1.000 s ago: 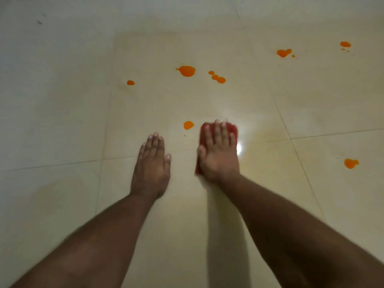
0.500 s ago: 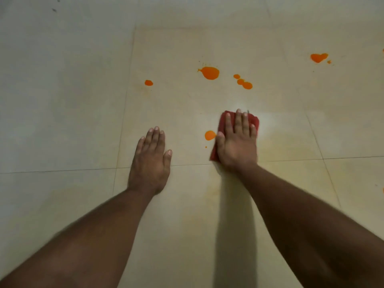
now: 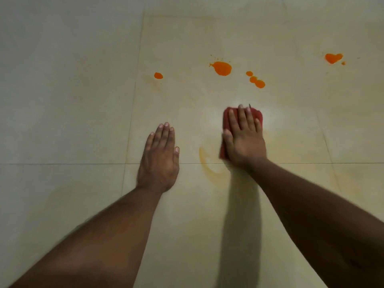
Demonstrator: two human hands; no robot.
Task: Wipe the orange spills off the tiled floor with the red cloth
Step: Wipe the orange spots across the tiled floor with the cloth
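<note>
My right hand [image 3: 244, 140] presses flat on red cloth [image 3: 257, 116]; left hand [image 3: 159, 161] flat, empty on tiled floor [image 3: 62, 121]; faint orange smear [image 3: 207, 163] between, possibly residue.

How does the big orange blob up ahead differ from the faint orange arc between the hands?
The big orange blob is solid, saturated and roundish with fine splatter at its edge; the faint orange arc is pale, thin, curved and smeared. The blob lies well beyond the red cloth under the right hand; the arc lies beside that cloth, crossing a grout line. Both are orange marks on the tiled floor.
</note>
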